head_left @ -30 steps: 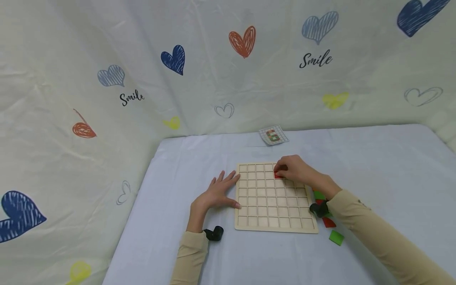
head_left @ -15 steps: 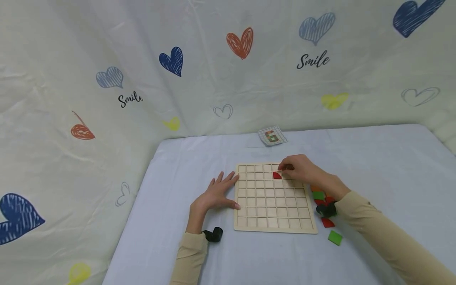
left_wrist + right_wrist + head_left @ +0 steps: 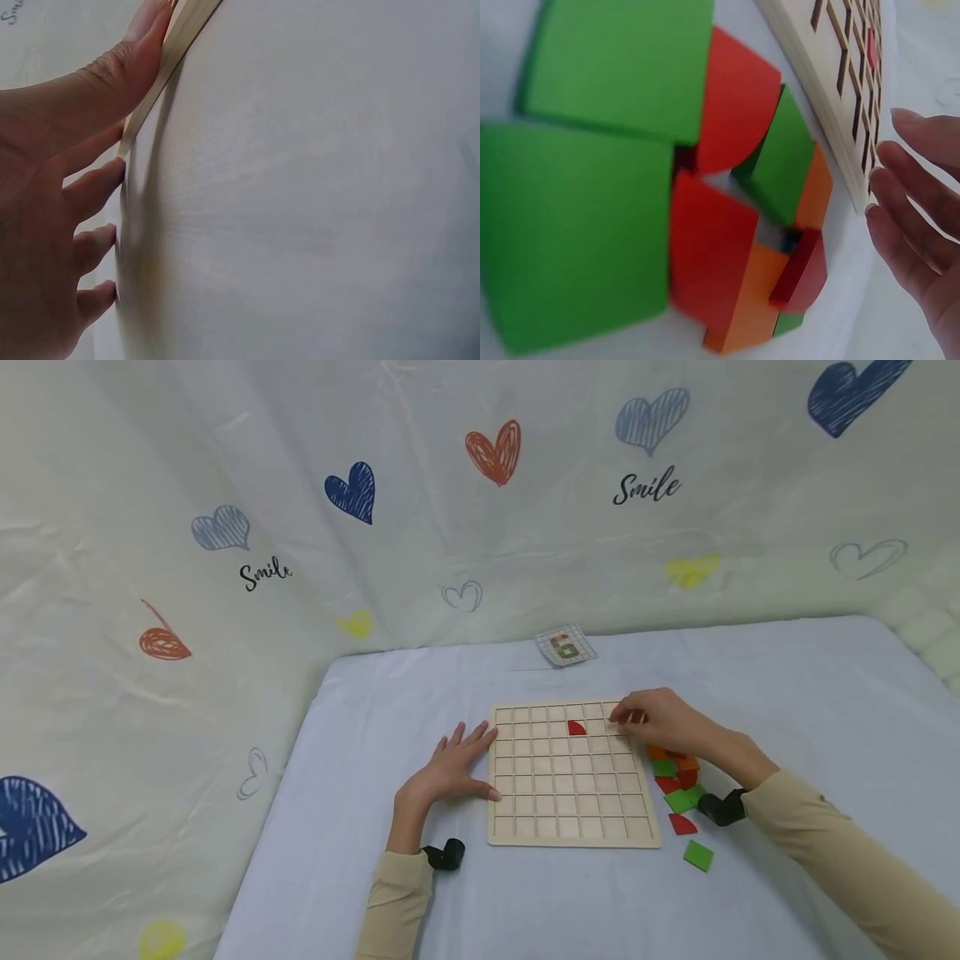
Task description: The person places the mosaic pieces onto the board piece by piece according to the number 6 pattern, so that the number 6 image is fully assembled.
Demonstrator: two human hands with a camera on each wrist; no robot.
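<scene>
A pale wooden board (image 3: 572, 785) with a grid of square cells lies on the table. One red quarter-round piece (image 3: 576, 727) sits in a cell of its second row from the far edge. My left hand (image 3: 450, 772) is spread at the board's left edge; its thumb (image 3: 124, 71) and fingertips touch the rim in the left wrist view. Over the board's far right corner is my right hand (image 3: 660, 720), holding nothing. Its fingers (image 3: 904, 255) are relaxed, apart from the thumb, in the right wrist view.
Several green, red and orange pieces lie heaped at the board's right side, among them an orange piece (image 3: 687, 763). A red quarter-round (image 3: 682, 824) and a green square (image 3: 698, 856) lie nearer the front. Behind the board lies a printed grid card (image 3: 566, 647).
My right hand has let go of the red quarter-round, leaving it in its cell, and moved right toward the loose pieces. The left hand stays at the board's edge.
</scene>
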